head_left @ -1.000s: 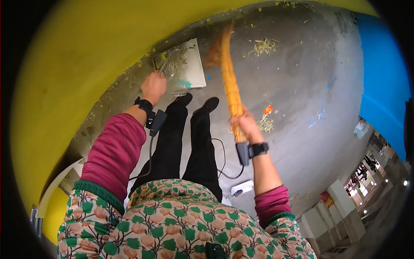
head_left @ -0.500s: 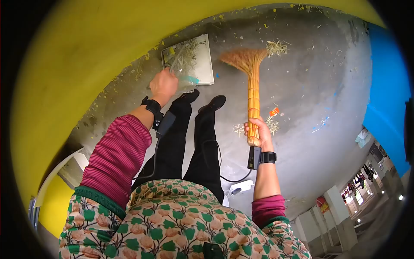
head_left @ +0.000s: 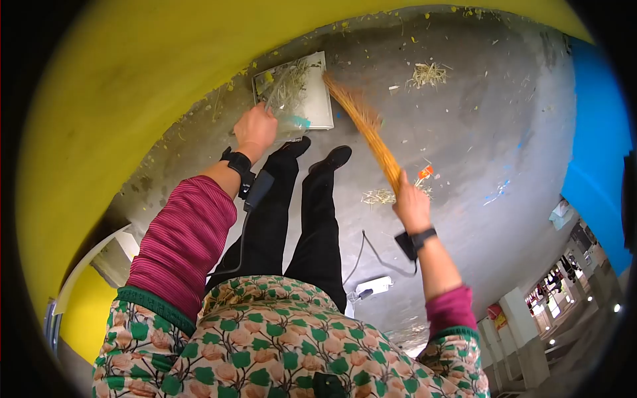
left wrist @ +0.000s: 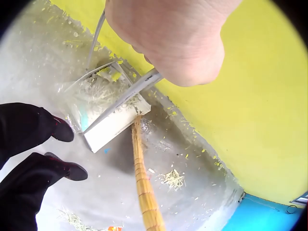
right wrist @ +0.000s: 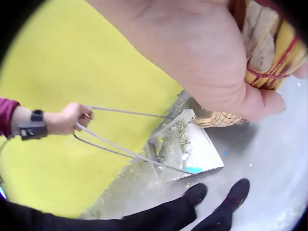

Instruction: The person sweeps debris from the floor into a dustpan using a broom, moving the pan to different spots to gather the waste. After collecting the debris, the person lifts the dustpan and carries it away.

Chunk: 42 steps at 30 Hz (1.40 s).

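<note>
My left hand (head_left: 256, 128) grips the thin metal wire handle (right wrist: 118, 146) of a white dustpan (head_left: 320, 99). The pan lies on the floor by the wall, with straw bits, a clear plastic piece and a turquoise patch in it. My right hand (head_left: 413, 204) wraps round the handle of a straw broom (head_left: 379, 149), bound with red cord in the right wrist view. Slanting up and left from that hand, the broom has its bristle tip right at the pan's open edge. In the left wrist view, the left hand's fingers are mostly hidden behind the palm.
One straw pile (head_left: 428, 75) lies beyond the broom; another (head_left: 378, 197) is beside the right hand, near an orange scrap (head_left: 425, 172). A yellow wall (left wrist: 260, 106) runs behind the pan, a blue wall (head_left: 600, 159) at right. Two dark shoes (head_left: 340, 156) stand near the pan.
The broom has swung left, from its bristles beside the far straw pile to their tip at the dustpan's edge. My right hand has turned over with it. The left hand and pan stay nearly still.
</note>
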### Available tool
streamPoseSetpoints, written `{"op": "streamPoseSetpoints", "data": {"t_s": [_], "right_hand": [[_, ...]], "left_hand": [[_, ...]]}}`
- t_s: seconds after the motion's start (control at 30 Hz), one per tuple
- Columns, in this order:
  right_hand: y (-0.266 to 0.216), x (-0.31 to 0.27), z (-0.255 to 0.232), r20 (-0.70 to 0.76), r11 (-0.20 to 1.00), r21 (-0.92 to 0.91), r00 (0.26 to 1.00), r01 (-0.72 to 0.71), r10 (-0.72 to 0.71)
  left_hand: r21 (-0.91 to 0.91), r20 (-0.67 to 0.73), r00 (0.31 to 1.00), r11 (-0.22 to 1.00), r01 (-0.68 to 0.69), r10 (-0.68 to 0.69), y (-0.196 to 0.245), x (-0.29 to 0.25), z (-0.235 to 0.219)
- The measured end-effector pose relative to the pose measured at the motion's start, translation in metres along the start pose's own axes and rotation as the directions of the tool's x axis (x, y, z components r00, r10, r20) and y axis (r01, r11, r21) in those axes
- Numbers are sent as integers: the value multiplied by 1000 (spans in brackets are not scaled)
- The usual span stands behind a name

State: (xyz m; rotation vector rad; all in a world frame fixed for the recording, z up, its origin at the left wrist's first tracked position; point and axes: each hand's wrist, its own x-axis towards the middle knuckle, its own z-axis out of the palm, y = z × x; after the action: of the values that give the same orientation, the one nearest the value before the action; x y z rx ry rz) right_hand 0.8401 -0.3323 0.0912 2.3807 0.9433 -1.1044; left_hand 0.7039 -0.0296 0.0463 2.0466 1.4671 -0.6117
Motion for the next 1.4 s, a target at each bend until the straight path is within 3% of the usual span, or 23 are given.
{"op": "streamPoseSetpoints", "data": {"t_s": [0.03, 0.07, 0.17, 0.23, 0.3, 0.4, 0.43, 0.47, 0.53, 0.6, 0.67, 0.73, 0.8, 0.87, 0.93, 1.0, 1.07, 1.1, 1.17, 1.3, 1.4], "right_hand": [[-2, -18, -15, 138, 995, -5, 986, -97, 97], [3, -31, -20, 164, 989, -9, 976, -144, 144], [9, -23, -17, 160, 978, 36, 967, -206, 198], [-2, 12, -4, 68, 956, 178, 973, -231, 223], [-31, 44, 19, 129, 933, 286, 973, -220, 190], [-94, 26, 45, 124, 882, 426, 979, -200, 162], [-95, 16, 47, 183, 850, 488, 976, -198, 122], [-81, 4, 51, 214, 726, 674, 977, -132, -20], [-56, -35, 45, 303, 609, 746, 951, -271, 52], [-25, -65, 40, 248, 775, 575, 959, -261, 139], [8, -72, 57, 220, 691, 617, 926, -376, 307], [34, -42, 61, 245, 616, 668, 905, -417, 347], [37, 3, 57, 221, 707, 551, 895, -443, 388], [-1, 23, 61, 295, 678, 506, 846, -533, 445], [-43, 7, 71, 278, 743, 449, 868, -496, 412], [-40, -29, 73, 322, 749, 544, 918, -380, 232], [-18, -68, 80, 362, 627, 685, 920, -370, 148], [-11, -78, 73, 361, 629, 684, 921, -369, 147], [-2, -95, 51, 337, 764, 505, 906, -403, 256], [10, -31, 77, 319, 691, 554, 884, -466, 341], [-50, -3, 82, 397, 660, 562, 862, -499, 314]], "left_hand": [[-8, 16, 1000, 1000, -1, 2, 0, -1, 0], [-13, 29, 1000, 1000, 8, -7, -3, -5, 3], [-21, -8, 1000, 1000, -21, 20, -1, -1, 2], [-3, 42, 999, 1000, -9, 9, -2, 0, 0], [-5, 29, 1000, 1000, -4, 5, -7, -2, 2], [-9, 36, 999, 1000, -2, 3, -3, 1, 3], [4, 49, 999, 1000, 9, -9, -5, 2, 3], [6, 53, 999, 1000, -6, 6, -5, 2, 2], [3, 5, 1000, 1000, -13, 13, -6, 2, 4], [7, 4, 1000, 1000, -25, 25, -8, 5, 8], [18, -4, 1000, 999, -30, 30, -8, 4, 8], [20, -16, 1000, 1000, -14, 14, -4, 3, 5], [33, -23, 999, 999, -21, 22, -4, 4, 6], [47, -35, 999, 999, -25, 27, -6, 5, 6], [36, -46, 999, 999, -23, 24, -8, 5, 7], [43, -45, 998, 999, -31, 33, -9, 3, 7], [38, -60, 997, 999, -39, 41, -7, 6, 7], [45, -75, 996, 998, -43, 46, -9, 7, 9], [53, -83, 995, 997, -53, 57, -12, 7, 9], [38, -68, 995, 996, -75, 77, -13, 8, 10], [33, -67, 993, 995, -91, 93, -11, 8, 7]]}}
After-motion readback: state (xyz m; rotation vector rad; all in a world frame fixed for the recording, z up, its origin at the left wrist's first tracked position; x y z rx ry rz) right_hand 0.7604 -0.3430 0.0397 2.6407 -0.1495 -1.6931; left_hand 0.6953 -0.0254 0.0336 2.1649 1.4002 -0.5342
